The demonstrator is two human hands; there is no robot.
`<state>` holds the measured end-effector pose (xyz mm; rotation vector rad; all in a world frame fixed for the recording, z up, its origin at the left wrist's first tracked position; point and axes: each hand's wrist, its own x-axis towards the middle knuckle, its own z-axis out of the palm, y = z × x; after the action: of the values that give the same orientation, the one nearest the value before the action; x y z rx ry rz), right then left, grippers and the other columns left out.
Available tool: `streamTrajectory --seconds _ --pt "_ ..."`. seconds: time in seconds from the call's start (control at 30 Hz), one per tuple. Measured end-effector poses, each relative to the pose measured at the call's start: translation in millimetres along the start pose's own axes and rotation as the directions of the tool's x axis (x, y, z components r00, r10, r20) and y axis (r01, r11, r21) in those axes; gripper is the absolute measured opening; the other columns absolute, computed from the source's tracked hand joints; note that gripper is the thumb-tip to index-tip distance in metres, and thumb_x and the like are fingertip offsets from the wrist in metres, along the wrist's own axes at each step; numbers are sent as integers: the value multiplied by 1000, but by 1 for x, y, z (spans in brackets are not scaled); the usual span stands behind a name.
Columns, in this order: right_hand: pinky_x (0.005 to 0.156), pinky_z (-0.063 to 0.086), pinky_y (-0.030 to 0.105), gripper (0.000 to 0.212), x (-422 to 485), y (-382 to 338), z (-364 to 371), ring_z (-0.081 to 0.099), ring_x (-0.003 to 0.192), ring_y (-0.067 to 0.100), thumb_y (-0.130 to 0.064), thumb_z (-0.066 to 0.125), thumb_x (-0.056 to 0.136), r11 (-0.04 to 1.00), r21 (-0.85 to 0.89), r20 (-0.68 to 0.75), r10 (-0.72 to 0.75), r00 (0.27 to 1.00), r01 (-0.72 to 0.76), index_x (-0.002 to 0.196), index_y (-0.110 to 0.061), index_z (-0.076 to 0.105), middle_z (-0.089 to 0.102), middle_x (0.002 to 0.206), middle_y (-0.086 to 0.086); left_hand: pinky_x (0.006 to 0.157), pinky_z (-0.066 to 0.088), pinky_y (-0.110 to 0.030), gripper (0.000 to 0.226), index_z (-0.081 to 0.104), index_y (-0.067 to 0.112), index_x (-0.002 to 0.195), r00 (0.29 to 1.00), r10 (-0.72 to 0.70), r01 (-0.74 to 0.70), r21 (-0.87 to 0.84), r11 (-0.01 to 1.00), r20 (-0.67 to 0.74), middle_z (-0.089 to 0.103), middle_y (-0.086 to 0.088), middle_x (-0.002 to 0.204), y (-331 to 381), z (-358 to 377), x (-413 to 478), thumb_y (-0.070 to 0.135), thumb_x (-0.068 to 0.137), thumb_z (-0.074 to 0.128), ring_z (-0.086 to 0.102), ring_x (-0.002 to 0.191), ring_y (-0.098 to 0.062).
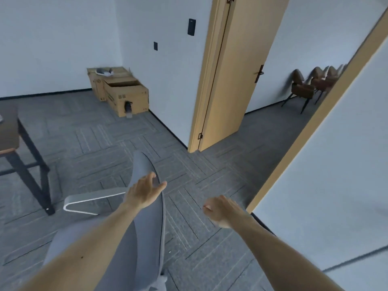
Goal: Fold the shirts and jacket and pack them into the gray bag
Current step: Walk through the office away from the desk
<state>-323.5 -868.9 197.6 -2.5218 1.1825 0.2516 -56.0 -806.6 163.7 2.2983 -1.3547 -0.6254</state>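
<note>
I count two bare hands, the left hand (144, 191) and the right hand (220, 211), both near one grey padded office chair (147, 238). Beyond the chair, against the far wall, I see two brown cardboard boxes (123, 91) touching each other, with one small dark bottle (128, 109) at their front. Left of the chair stands one dark wooden table (12, 131). Right of it hangs one tan wooden door (237, 70). Past the door are several brown chairs (310, 85), too blurred to count.

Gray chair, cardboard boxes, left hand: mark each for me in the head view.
gray chair (144, 238), head view, on the fabric of the backrest.
cardboard boxes (128, 96), head view, on the front box's side face.
left hand (144, 191), head view, on the back of the hand.
</note>
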Motion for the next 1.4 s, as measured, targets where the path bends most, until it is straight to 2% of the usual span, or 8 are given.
streamTrajectory --seconds 0.2,0.3,0.5,0.73,0.9,1.0,1.17,1.4 --pt "55 38 27 34 101 23 -41 52 63 16 -32 39 102 982 -7 86 -189 978 191 77 -16 55 56 72 -1 99 45 -48 70 23 17 150 981 -188 182 -105 978 -46 41 -7 148 9 31 22 50 95 51 52 126 -32" --pt "76 51 34 26 156 6 -42 62 90 18 -32 40 102 941 8 88 -339 937 339 108 -20 63 65 107 0 99 45 -49 63 32 16 144 952 -304 294 -162 942 -40 44 -7 140 6 46 22 56 96 43 52 122 -35" --pt "106 37 35 51 260 -39 -39 40 132 19 -45 51 98 668 32 136 -740 658 744 144 -25 40 39 145 0 94 48 -47 48 38 23 138 883 -447 435 -113 894 -139 53 -3 134 23 61 13 53 101 30 58 114 -34" --pt "109 30 39 39 323 -61 -35 36 138 23 -46 44 101 379 -47 233 -895 379 924 133 -26 55 37 148 2 88 49 -41 39 40 37 137 631 -686 691 -138 709 -363 59 10 133 82 86 -15 49 105 21 62 112 -31" --pt "108 31 35 21 335 -64 -15 58 113 35 -20 48 97 19 -156 81 -996 32 988 100 -12 66 64 105 7 65 38 -34 35 48 24 90 307 -789 833 -250 493 -533 70 2 99 99 107 -15 47 105 26 66 89 -33" --pt "99 35 41 49 341 -68 -9 56 100 24 -46 25 95 98 -119 90 -990 109 988 95 -21 66 64 96 -1 69 45 -35 41 44 21 75 142 -832 871 -332 363 -536 71 -1 89 94 102 -9 47 103 28 66 82 -33" --pt "89 40 41 69 355 -90 -3 54 71 22 -54 12 98 53 -92 98 -993 62 994 74 -16 64 61 73 -1 60 42 -32 48 42 16 67 126 -772 886 -279 370 -623 68 -2 74 76 106 -23 46 97 22 63 67 -35" --pt "50 34 28 51 325 -105 24 40 41 19 -29 31 93 63 -65 -60 -996 60 996 47 -15 46 47 48 -2 51 39 -28 42 40 14 57 79 -710 895 -264 360 -700 56 -1 57 39 100 -66 41 88 34 55 50 -30"
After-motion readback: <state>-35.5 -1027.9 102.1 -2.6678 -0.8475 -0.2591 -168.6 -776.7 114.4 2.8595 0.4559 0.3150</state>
